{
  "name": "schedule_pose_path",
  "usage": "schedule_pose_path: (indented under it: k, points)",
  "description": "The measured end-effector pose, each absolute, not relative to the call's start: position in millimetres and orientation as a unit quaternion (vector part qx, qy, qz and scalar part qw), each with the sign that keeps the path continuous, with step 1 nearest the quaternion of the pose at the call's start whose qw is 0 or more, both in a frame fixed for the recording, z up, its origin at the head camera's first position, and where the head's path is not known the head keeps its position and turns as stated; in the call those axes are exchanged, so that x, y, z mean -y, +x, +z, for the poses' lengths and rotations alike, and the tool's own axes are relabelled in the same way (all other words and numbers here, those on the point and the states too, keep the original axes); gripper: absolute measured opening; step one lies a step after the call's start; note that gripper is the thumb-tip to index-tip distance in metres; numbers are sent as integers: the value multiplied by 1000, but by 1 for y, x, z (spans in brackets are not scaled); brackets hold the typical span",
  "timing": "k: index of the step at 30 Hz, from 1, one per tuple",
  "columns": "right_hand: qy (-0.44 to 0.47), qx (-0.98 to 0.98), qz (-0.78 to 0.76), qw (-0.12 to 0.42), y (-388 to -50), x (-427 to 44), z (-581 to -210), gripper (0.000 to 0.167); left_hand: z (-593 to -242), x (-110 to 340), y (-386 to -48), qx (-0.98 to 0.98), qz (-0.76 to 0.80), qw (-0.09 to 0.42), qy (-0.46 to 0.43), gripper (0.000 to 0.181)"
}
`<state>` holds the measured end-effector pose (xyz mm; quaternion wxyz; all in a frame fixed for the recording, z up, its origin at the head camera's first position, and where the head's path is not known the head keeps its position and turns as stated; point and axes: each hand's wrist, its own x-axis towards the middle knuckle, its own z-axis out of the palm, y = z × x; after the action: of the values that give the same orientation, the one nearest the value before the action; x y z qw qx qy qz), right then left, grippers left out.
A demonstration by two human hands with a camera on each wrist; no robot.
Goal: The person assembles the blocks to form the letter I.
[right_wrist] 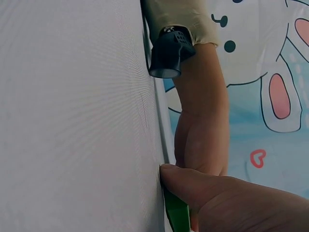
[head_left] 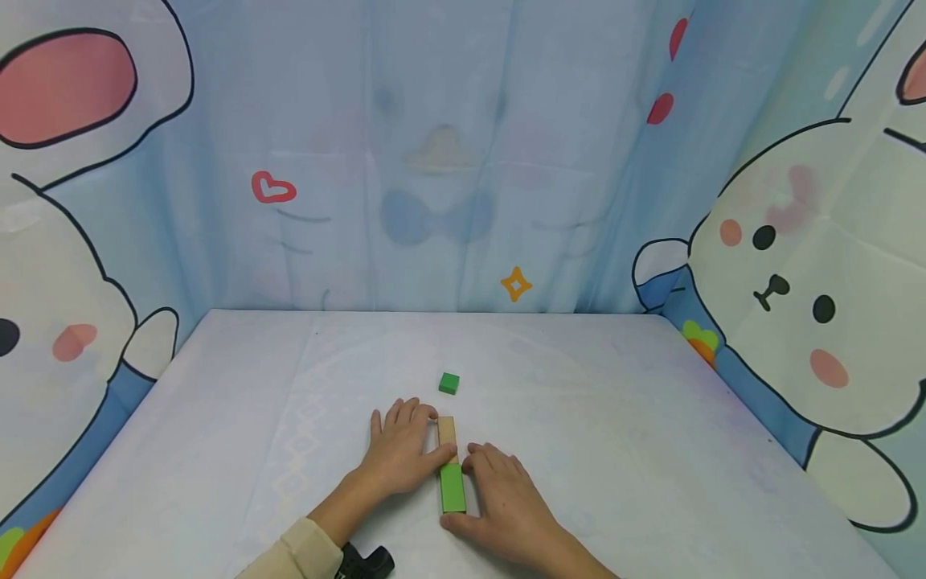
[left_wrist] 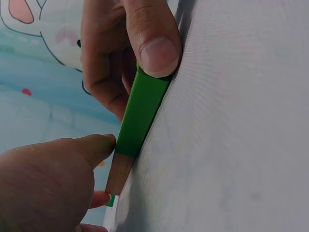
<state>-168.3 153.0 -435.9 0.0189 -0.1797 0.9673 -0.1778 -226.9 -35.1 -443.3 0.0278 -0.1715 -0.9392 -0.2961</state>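
A light green block (head_left: 452, 489) and a wooden block (head_left: 446, 431) lie end to end in a line on the white table. My left hand (head_left: 401, 450) holds the wooden one, fingertips at its far left corner and thumb by the join. My right hand (head_left: 510, 507) grips the green one, with the thumb at its near end and fingers along its right side. In the left wrist view, the right thumb presses the end of the green block (left_wrist: 142, 111), and the wooden block (left_wrist: 119, 174) continues beyond it. The right wrist view shows only part of the green block (right_wrist: 177, 212).
Beyond the far end of the wooden block, a small green block (head_left: 449, 383) sits apart on the table (head_left: 579, 378). A black wrist camera (head_left: 365, 563) is at the left sleeve. A cartoon-printed curtain (head_left: 325, 161) hangs behind the table.
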Motion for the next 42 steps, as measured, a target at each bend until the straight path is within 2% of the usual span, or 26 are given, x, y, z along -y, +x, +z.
schedule_pose_path:
  k: [12,19,25,42]
  points:
    - [-179,-967,-178,18,-170,-152,-438,70,-446,47,-223,936,-290,5,-198,62]
    - [-188,-964,-186,5,-168,-155,-436,67,-447,52,-217,935,-276,-26,-220,71]
    - [-179,-967,-183,21,-170,-154,-438,68,-446,54,-212,934,-272,-41,-226,75]
    - [-183,-966,-181,25,-168,-154,-437,68,-443,54,-207,932,-268,-34,-241,73]
